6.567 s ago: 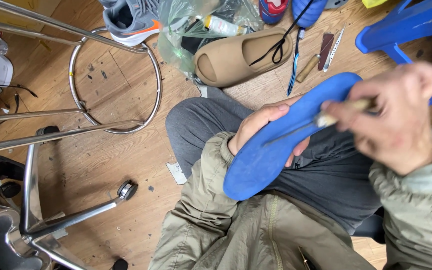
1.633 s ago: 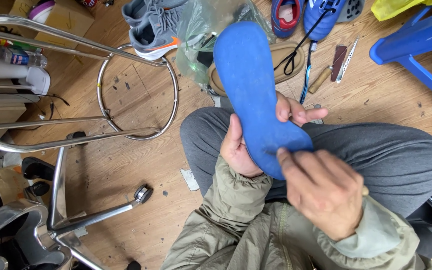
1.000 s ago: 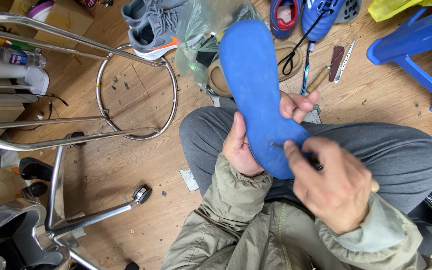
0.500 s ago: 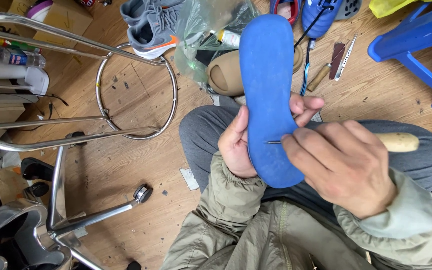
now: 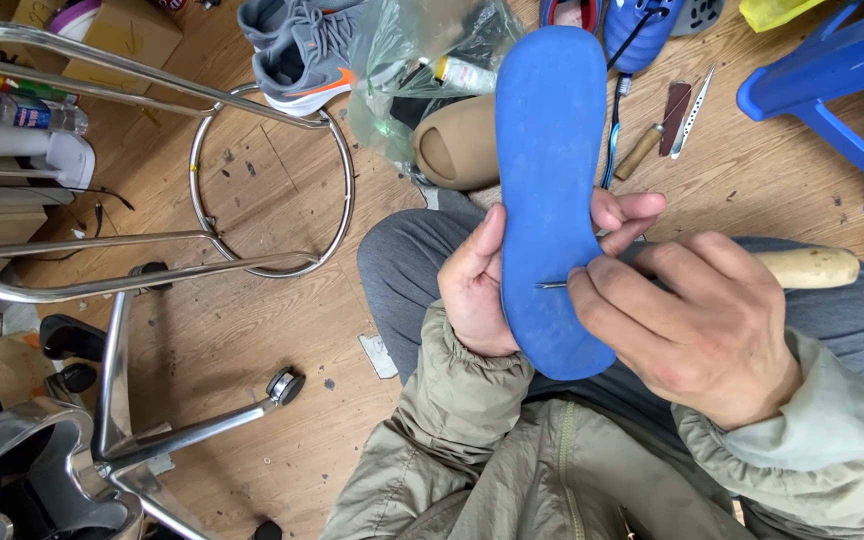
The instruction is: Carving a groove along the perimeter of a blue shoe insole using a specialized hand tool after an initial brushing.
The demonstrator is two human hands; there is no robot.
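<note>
Wooden floor lay cluttered with shoes. Your left hand gripped the blue sole upright over your lap; your right hand closed on an awl, tip touching the sole (stitching barely begun, no thread visible).

Both hands raised (grips closed)

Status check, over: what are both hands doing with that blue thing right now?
Left hand grips blue insole upright. Right hand presses wooden-handled awl tip against it. Nothing in the way.
</note>
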